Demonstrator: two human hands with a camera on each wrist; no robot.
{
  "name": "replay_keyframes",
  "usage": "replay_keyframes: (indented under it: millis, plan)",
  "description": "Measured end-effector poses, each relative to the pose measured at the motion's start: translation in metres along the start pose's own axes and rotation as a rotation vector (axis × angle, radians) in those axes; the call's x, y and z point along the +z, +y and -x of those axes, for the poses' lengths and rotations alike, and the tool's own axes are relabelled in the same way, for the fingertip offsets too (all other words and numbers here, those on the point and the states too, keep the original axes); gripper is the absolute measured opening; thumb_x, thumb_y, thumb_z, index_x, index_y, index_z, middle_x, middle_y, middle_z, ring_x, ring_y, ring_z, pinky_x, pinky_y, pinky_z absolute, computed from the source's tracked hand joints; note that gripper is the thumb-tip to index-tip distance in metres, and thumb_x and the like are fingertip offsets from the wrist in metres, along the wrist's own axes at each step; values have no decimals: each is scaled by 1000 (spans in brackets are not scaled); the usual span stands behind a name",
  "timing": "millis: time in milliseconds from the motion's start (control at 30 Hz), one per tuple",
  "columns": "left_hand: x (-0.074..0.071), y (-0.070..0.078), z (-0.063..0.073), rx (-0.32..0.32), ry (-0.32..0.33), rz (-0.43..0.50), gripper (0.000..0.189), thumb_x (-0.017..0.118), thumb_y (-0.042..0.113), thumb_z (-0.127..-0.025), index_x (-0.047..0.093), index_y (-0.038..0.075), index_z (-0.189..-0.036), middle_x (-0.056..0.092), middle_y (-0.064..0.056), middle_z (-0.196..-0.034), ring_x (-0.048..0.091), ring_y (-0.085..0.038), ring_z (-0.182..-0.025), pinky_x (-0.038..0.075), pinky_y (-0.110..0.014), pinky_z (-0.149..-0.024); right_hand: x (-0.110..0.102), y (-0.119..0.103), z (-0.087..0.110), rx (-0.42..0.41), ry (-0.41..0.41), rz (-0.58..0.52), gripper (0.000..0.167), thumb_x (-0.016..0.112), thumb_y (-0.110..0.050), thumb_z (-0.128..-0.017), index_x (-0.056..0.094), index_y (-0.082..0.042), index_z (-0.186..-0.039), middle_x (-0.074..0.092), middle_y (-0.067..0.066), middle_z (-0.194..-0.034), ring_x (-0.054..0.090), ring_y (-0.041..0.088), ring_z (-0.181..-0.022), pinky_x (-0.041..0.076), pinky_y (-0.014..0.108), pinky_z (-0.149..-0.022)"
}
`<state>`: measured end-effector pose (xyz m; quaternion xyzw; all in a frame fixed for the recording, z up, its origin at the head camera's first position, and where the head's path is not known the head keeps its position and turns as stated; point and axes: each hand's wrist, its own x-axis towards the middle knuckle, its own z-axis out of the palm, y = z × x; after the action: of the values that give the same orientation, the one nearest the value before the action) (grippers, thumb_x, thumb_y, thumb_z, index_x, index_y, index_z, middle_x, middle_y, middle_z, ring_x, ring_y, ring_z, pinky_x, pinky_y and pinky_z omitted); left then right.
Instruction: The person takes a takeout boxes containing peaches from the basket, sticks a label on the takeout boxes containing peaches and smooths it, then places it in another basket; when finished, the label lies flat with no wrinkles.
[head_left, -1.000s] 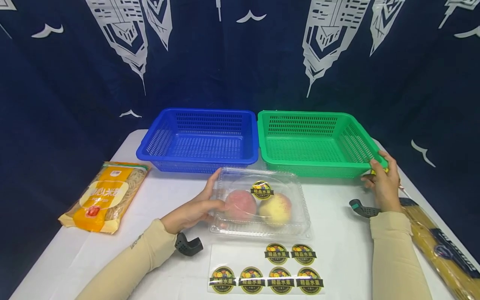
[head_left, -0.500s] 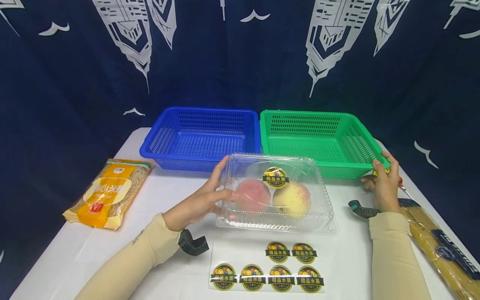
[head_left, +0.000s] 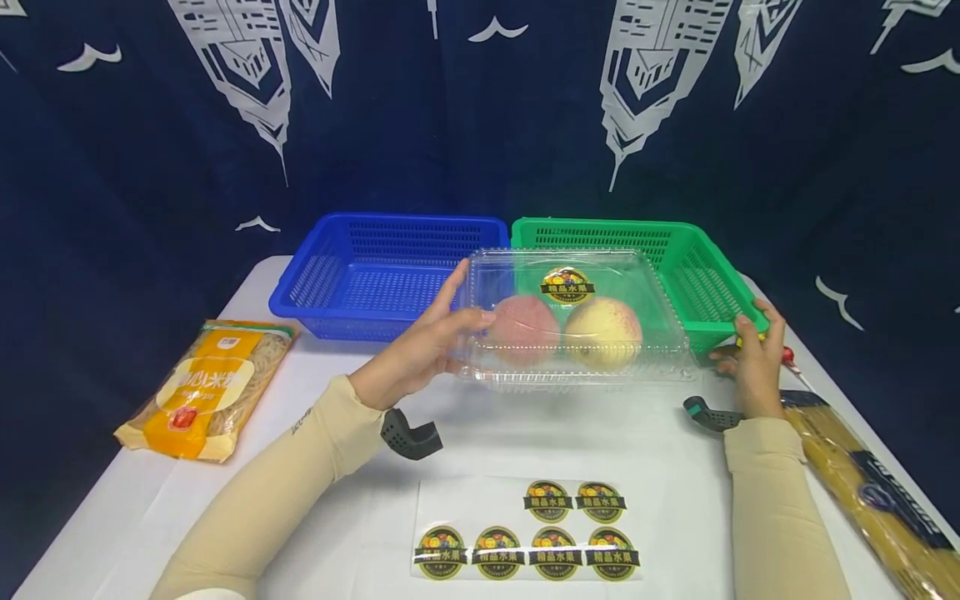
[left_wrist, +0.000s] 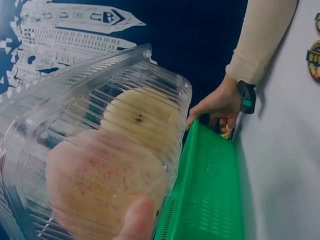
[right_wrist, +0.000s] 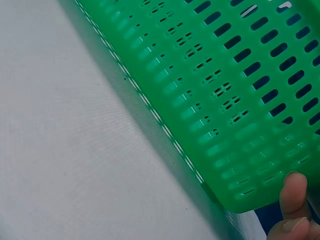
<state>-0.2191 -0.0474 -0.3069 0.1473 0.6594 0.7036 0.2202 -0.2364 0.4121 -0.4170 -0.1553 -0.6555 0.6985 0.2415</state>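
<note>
My left hand (head_left: 423, 346) grips the left side of a clear plastic fruit box (head_left: 558, 375), its thumb on the front. The box is raised off the table and overlaps the green basket (head_left: 708, 275) in the head view. Inside lie a reddish peach (head_left: 525, 329) and a yellowish peach (head_left: 603, 333); a round black-and-gold sticker (head_left: 567, 286) is on the lid. My right hand (head_left: 757, 362) holds the green basket's near right corner, where the right wrist view shows a thumb (right_wrist: 294, 192). Small yellow and red things by that hand are mostly hidden.
A blue basket (head_left: 345, 325) stands left of the green one. A bag of rice noodles (head_left: 206, 387) lies at the left, a long pack of spaghetti (head_left: 855, 475) along the right edge. A sticker sheet (head_left: 465, 508) lies at the front of the table.
My left hand has lifted the fruit box from the table and carried it forward and right, towards the green basket. The right hand keeps its hold on the basket corner.
</note>
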Motion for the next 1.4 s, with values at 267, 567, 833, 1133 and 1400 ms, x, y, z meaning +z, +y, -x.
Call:
replay_keyframes:
  millis: [267,567,833,1133,1400]
  plan:
    - [9,18,-30,24,29,71,101,67,27,-98,2,48,-172,53,-14,-156,57,-43,-140,49,-62,-111,-1,2,1,-12,-25,3,44,50,-31,-113,38,-36,-155,48,-3,-121,62,9,-59,47,16,-44]
    - [27,22,-68,33,36,127,98,68,24,-102,5,44,-174,43,-10,-166,58,-44,-139,51,-59,-113,-3,0,0,-5,-1,29,43,48,-30,-113,38,-36,-155,48,-6,-122,61,8,-57,47,16,-44]
    - [42,17,-101,40,78,197,95,68,22,-103,9,41,-174,34,-14,-173,55,-48,-142,62,-55,-98,-2,-2,0,-15,5,79,45,49,-32,-112,36,-35,-156,47,-6,-125,61,8,-60,46,17,-46]
    - [60,9,-132,10,136,208,89,66,22,-105,12,34,-175,44,-15,-168,53,-48,-144,65,-50,-92,-1,1,1,-31,-10,96,48,49,-34,-113,35,-34,-158,46,-8,-125,61,9,-62,47,17,-48]
    - [76,3,-154,9,213,186,86,63,20,-106,13,25,-176,31,-19,-174,45,-54,-148,63,-55,-96,-4,-1,2,-22,-14,94,48,47,-34,-113,34,-34,-160,45,-8,-126,60,9,-65,47,17,-49]
